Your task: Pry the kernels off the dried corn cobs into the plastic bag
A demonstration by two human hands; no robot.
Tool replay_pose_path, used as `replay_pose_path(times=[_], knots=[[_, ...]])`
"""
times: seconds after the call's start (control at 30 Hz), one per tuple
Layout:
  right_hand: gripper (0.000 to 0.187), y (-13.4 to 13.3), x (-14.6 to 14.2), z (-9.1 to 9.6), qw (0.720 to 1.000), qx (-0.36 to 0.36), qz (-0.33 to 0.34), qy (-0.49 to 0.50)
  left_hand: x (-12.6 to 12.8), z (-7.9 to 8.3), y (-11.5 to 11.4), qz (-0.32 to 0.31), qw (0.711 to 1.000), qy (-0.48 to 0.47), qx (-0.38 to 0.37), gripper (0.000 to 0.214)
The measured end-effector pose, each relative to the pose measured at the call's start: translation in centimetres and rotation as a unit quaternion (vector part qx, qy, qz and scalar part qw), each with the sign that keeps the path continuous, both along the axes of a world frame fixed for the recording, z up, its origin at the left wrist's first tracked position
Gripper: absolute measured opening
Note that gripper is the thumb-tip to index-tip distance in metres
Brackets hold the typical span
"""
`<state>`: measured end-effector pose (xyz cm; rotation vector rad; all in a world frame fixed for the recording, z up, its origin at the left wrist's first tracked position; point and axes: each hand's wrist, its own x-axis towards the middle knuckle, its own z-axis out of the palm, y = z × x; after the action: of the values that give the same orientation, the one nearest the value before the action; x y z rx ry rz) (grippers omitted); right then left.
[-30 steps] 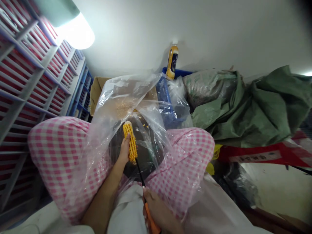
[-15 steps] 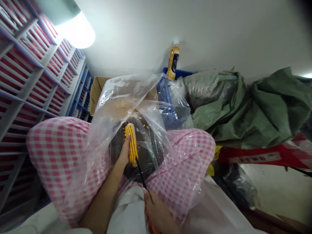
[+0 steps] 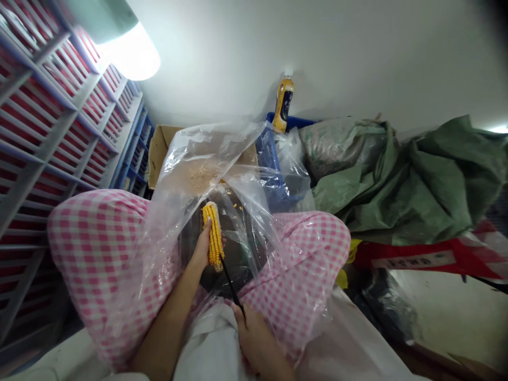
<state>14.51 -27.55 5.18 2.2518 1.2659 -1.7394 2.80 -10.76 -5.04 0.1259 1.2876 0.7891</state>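
My left hand (image 3: 203,244) is closed around an ear of corn (image 3: 214,238), dried and yellow, tilted with its top away from me. A pale strip without kernels runs along the upper right of the ear. In my closed right hand (image 3: 257,338) is a screwdriver-like tool (image 3: 230,280) with a long thin black shaft. Its tip meets the lower right side of the ear; the handle is hidden in my grip. Beneath the ear spreads a clear plastic bag (image 3: 242,180), with loose kernels (image 3: 235,206) in it.
A cardboard box (image 3: 156,153) stands behind the bag. To its right are a blue crate (image 3: 270,159), a yellow drink bottle (image 3: 283,103) and a green cloth (image 3: 416,180). Slatted plastic crates (image 3: 51,132) line the left. Checkered trouser legs (image 3: 99,233) flank the bag.
The tool's shaft has shifted slightly along the ear's lower end, and its orange handle no longer shows under my right hand. My left hand keeps its hold; the view has moved a little.
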Motion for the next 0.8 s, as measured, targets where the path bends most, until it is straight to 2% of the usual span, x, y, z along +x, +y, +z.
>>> replay_pose_path(times=[0.1,0.17,0.27,0.33,0.4,0.47,0.53,0.6,0.67,0.73,0.8], knots=[[0.047,-0.4,-0.2,-0.6,0.991,-0.06,-0.076,0.097,0.0,-0.2,0.0,0.0,1.0,-0.005,0.0,0.045],[0.045,-0.6,-0.5,-0.7,0.99,-0.058,-0.087,0.092,0.1,-0.3,-0.2,0.001,1.0,0.002,0.006,0.044],[0.039,-0.5,-1.1,-0.5,0.999,-0.004,-0.003,-0.033,0.2,-0.4,-0.4,0.001,0.999,0.025,0.037,0.04],[0.039,-0.2,-1.3,-0.1,0.991,-0.01,0.069,-0.118,0.2,-0.3,-0.5,0.001,0.997,0.046,0.069,0.036],[0.04,0.1,-1.2,0.3,0.982,-0.031,0.101,-0.156,0.2,-0.1,-0.5,0.004,0.996,0.055,0.075,0.035],[0.039,0.1,-0.9,0.4,0.989,-0.006,0.079,-0.126,0.2,0.2,-0.4,0.004,0.999,0.036,0.035,0.039],[0.041,-0.1,-0.5,0.3,0.999,0.004,0.011,-0.04,0.2,0.4,-0.2,0.001,1.0,-0.004,-0.008,0.046],[0.044,-0.4,-0.3,-0.1,0.997,-0.022,-0.065,0.043,0.2,0.6,-0.1,-0.002,0.999,-0.036,-0.022,0.05],[0.045,-0.7,-0.1,-0.5,0.99,-0.057,-0.1,0.076,0.2,0.7,-0.1,-0.002,0.999,-0.047,-0.017,0.049],[0.042,-0.8,0.1,-0.6,0.994,-0.039,-0.077,0.06,0.2,0.7,-0.1,-0.007,0.999,-0.044,-0.015,0.049],[0.039,-0.5,0.2,-0.3,1.0,0.002,-0.021,0.019,0.3,0.7,-0.2,-0.015,0.999,-0.035,-0.015,0.049]])
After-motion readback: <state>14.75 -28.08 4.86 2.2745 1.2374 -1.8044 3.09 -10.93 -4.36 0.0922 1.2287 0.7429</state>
